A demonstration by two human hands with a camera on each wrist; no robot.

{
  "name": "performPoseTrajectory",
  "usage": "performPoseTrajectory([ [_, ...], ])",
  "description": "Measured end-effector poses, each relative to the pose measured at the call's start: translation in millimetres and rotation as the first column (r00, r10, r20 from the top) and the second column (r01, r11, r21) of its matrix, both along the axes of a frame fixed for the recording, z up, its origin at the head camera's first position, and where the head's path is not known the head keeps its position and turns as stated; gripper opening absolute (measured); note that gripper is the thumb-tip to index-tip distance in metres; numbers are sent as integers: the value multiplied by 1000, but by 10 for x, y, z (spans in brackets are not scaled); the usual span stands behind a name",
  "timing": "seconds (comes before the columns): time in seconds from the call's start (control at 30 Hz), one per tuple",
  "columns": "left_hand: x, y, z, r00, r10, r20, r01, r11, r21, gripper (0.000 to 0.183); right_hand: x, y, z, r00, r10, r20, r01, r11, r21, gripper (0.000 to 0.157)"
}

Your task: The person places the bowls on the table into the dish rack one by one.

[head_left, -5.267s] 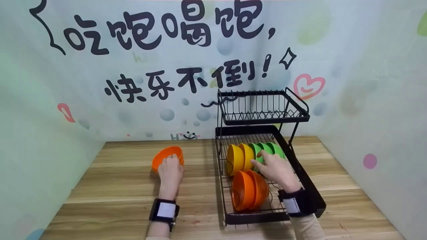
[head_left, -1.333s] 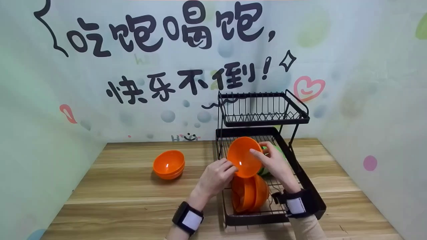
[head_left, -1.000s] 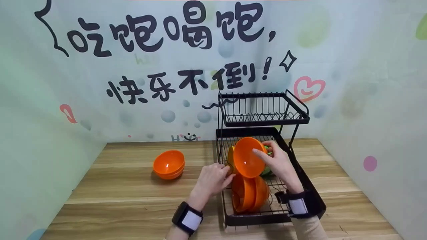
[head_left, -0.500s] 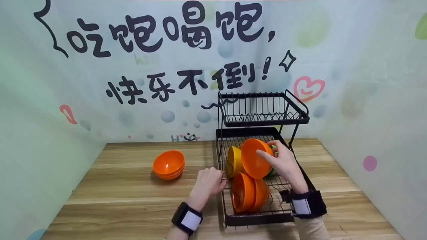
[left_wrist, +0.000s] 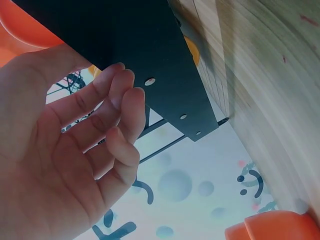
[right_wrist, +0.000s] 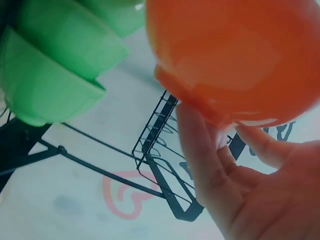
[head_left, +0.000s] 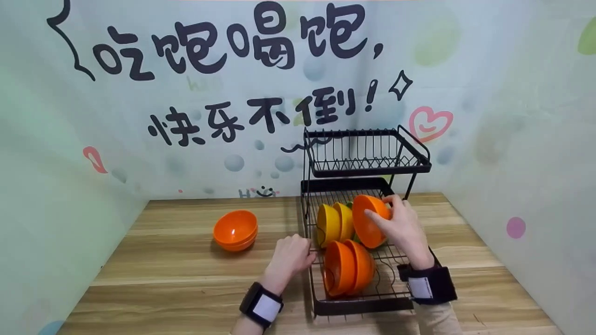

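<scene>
My right hand (head_left: pixel 405 228) pinches an orange bowl (head_left: pixel 370 221) by its foot, thumb on the near side. The bowl is tilted on its side above the lower tier of the black dish rack (head_left: pixel 363 306); the right wrist view shows its outside (right_wrist: pixel 235 60). Two more orange bowls (head_left: pixel 339 269) stand on edge in the rack's front row. Behind them are two yellow bowls (head_left: pixel 328 225), and green bowls (right_wrist: pixel 50 80) are mostly hidden in the head view. My left hand (head_left: pixel 289 258) grips the rack's left rim (left_wrist: pixel 150 55), fingers curled against its side wall.
Nested orange bowls (head_left: pixel 235 228) sit on the wooden table (head_left: pixel 177 279) left of the rack. The rack's upper tier (head_left: pixel 368 153) overhangs the back of the lower one. Printed walls (head_left: pixel 223 93) enclose the back and sides.
Both hands had been on the orange bowl over the rack. The left hand let go and moved to the rack's left rim. The right hand carried the bowl rightward, uncovering the yellow bowls.
</scene>
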State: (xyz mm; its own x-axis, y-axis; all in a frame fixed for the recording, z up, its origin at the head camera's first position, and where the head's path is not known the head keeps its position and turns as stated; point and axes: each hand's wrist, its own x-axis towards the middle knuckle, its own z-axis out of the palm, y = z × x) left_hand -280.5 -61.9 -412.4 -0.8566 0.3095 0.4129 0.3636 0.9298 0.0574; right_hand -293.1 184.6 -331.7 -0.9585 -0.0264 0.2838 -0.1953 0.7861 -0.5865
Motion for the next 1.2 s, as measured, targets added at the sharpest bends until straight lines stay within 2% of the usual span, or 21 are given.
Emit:
performPoseTrajectory([
  [0.2, -7, 7, 4, 1000, -1, 15, 0, 1000, 10, 23, -6, 18, -47, 1000, -8, 4, 7, 988, 155, 64],
  [0.37, -13, 9, -1, 1000, 1, 9, -1, 1000, 12, 23, -2, 48, -54, 1000, 7, 30, -14, 974, 227, 69],
  [0.5, -10, 8, -5, 1000, 0, 3, 0, 1000, 12, 23, 15, 69, -55, 999, 17, 52, -30, 966, 259, 71],
  [0.8, -15, 5, -9, 1000, 1, 7, -1, 1000, 18, 22, 16, 38, -108, 986, 83, 146, -126, 940, 318, 62],
  [1.07, -12, 5, -11, 1000, 3, 6, -3, 1000, 16, 21, 1, -16, -158, 946, 125, 299, -222, 922, 316, 56],
  [1.2, -12, 4, -5, 1000, 3, 15, -3, 1000, 19, 21, 7, -45, -169, 936, 126, 327, -235, 919, 317, 54],
])
